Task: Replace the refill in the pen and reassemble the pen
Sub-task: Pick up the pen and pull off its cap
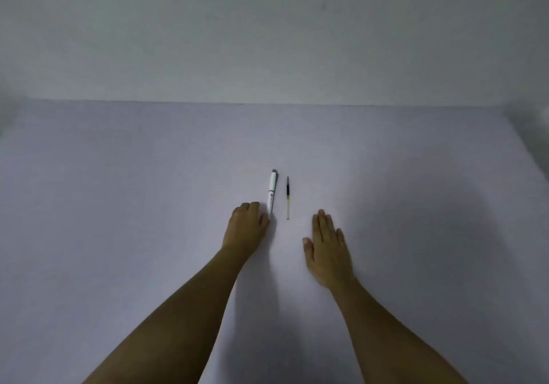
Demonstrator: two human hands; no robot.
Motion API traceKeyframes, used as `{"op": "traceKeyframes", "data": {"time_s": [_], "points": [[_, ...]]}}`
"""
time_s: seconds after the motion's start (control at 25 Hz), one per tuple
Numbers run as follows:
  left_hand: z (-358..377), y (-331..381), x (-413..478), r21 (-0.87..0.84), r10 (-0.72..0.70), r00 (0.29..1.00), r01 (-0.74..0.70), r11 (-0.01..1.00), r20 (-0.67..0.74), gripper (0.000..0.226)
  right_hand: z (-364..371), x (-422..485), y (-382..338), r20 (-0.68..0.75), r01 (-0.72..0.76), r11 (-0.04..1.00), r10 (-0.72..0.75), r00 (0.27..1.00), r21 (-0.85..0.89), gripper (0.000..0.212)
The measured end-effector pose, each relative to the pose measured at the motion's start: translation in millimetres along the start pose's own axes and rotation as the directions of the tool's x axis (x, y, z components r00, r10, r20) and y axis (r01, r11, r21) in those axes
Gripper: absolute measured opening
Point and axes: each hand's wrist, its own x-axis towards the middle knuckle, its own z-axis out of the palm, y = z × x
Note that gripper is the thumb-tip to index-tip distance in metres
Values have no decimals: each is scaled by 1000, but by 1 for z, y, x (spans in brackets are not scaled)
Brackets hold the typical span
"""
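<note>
A white pen (272,191) with a grey cap end lies on the pale table (118,205), pointing away from me. Just to its right, a thin refill (288,198) lies parallel, dark at the far tip and clear-yellowish at the near end. My left hand (246,227) has its fingers curled at the pen's near end and touches it with thumb and fingertips. Resting flat on the table, palm down with fingers together, my right hand (326,248) sits right of the refill and holds nothing.
A plain grey wall (267,42) rises behind the table's far edge. Both bare forearms reach in from the bottom of the view.
</note>
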Motion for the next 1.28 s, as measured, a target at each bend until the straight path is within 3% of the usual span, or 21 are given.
{"op": "traceKeyframes", "data": {"time_s": [0.12,0.32,0.68,0.8,0.92,1.0,1.12,1.28], "points": [[8,6,18,-41,-33,996,30,999,-78,23,8,1,2,-113,5,1000,-7,994,-11,60],[21,14,35,-5,-120,988,120,993,-97,29,15,2,3,-169,25,1000,-26,985,-10,60],[19,18,39,-108,-235,962,222,969,-140,20,13,3,7,-89,31,1000,-30,996,6,59],[8,15,30,-222,-186,968,147,964,-167,20,-4,4,1,-156,46,982,-17,988,182,54],[0,3,17,-288,-78,988,37,957,-133,17,-33,16,-15,-321,76,809,143,936,583,38],[-6,-7,3,-276,15,995,-42,960,-100,13,-56,28,-27,-202,14,645,218,955,764,35],[-18,-16,-11,-225,145,987,-157,962,-70,10,-75,37,-40,-68,-5,568,106,992,823,36],[-28,-14,-17,-240,191,976,-211,947,-102,10,-80,37,-50,-76,8,493,117,990,870,20]]}}
